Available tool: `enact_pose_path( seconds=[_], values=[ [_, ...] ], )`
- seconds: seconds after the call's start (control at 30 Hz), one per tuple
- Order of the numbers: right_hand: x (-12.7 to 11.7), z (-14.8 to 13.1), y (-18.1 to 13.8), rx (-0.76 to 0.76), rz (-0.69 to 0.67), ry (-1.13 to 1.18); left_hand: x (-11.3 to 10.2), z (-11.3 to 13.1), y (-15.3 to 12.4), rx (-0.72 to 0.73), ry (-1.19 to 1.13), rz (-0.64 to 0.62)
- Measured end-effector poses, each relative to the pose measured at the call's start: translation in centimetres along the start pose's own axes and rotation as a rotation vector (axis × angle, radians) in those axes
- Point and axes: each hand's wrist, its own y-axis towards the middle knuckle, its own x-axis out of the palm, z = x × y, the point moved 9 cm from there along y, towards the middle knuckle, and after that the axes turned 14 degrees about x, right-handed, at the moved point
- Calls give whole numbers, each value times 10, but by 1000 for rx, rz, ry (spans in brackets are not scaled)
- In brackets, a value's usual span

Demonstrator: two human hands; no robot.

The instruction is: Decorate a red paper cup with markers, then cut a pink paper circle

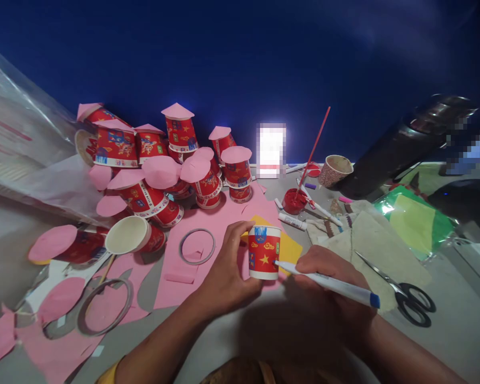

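Note:
A red paper cup [264, 250] with a yellow star, small cloud shapes and blue markings is gripped at its left side by my left hand [228, 272]. Thumb and fingers of that hand wrap around the cup's wall. My right hand [332, 277] holds a white marker pen [324, 281] with a blue end, its tip at the right side of the cup near the star. Pink paper [224, 224] and a yellow sheet [290, 245] lie behind the cup. Fingers of the right hand are closed around the pen's barrel.
Several red cups with pink cone tops [178, 128] are stacked at the back left. Tape rolls [197, 262] lie on the pink paper. To the right are scissors [414, 303], a red paint pot [294, 201] with a stick, a cloth pouch [376, 250] and a dark bottle [400, 144].

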Motion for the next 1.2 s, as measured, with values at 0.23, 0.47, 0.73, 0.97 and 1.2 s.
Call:
enact_pose_path(
  seconds=[0.23, 0.47, 0.73, 0.97, 1.2],
  values=[
    [9, -1, -1, 24, -64, -26, -1, 2, 0, 37, 41, 33],
    [12, -2, -1, -18, -57, -92, 2, 2, -1, 53, 77, 12],
    [12, -3, -1, -27, -57, -105, 1, 3, 0, 35, 66, 7],
    [12, -2, -1, -27, -48, -95, 3, 1, -2, 79, 94, -22],
    [11, -3, -2, -28, -24, -66, 3, 1, -2, 73, 89, -13]
  ],
)
